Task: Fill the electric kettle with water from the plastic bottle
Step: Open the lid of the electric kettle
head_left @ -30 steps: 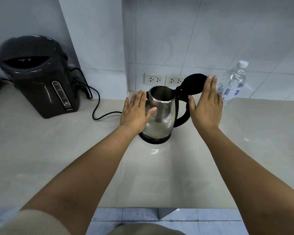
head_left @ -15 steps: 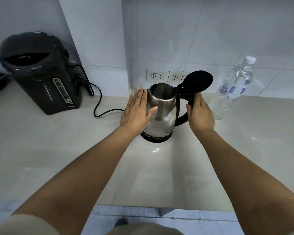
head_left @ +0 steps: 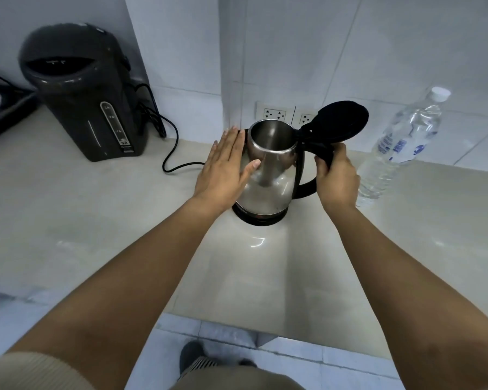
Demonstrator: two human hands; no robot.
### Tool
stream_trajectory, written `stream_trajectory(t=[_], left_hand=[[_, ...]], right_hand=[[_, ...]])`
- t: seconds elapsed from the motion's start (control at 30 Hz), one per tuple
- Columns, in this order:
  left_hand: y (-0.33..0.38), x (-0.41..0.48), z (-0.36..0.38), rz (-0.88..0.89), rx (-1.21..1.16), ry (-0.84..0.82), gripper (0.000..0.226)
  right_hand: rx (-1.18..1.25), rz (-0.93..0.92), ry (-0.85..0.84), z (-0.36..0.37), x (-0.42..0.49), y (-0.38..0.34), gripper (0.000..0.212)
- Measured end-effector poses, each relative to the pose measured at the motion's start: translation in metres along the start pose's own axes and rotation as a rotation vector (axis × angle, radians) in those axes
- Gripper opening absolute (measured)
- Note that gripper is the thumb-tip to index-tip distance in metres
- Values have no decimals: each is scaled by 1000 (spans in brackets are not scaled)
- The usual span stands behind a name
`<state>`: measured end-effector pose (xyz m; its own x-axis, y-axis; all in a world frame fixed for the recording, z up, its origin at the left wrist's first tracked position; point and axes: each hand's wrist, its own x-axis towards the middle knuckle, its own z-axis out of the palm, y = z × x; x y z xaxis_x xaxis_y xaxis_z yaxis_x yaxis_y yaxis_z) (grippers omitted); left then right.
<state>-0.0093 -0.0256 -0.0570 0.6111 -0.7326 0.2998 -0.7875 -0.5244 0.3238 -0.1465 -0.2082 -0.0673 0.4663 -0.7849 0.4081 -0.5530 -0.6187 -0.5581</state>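
A steel electric kettle (head_left: 268, 175) stands on its black base in the middle of the counter, its black lid (head_left: 340, 122) flipped up and open. My left hand (head_left: 223, 170) lies flat against the kettle's left side, fingers straight, thumb on the front of the steel. My right hand (head_left: 337, 178) grips the top of the black handle, fingers curled round it. A clear plastic water bottle (head_left: 400, 147) with a white cap stands upright to the right of the kettle, close to the wall; neither hand touches it.
A dark hot-water dispenser (head_left: 88, 94) stands at the back left, its black cord (head_left: 169, 153) trailing toward the kettle. Two wall sockets (head_left: 273, 114) sit behind the kettle. A black appliance (head_left: 0, 108) shows at the far left edge. The pale counter (head_left: 96, 220) ends near my body.
My right hand came down from near the raised lid and closed round the top of the kettle's handle. My left hand stayed flat on the kettle's side.
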Motion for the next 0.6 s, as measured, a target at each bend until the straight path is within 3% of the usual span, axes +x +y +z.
stream_trajectory(t=[0.27, 0.6], left_hand=[[-5, -44, -29, -48, 5, 126, 67], [-68, -120, -59, -193, 71, 89, 69]], right_hand=[[78, -112, -30, -7, -18, -26, 26], [123, -181, -174, 24, -80, -86, 26]])
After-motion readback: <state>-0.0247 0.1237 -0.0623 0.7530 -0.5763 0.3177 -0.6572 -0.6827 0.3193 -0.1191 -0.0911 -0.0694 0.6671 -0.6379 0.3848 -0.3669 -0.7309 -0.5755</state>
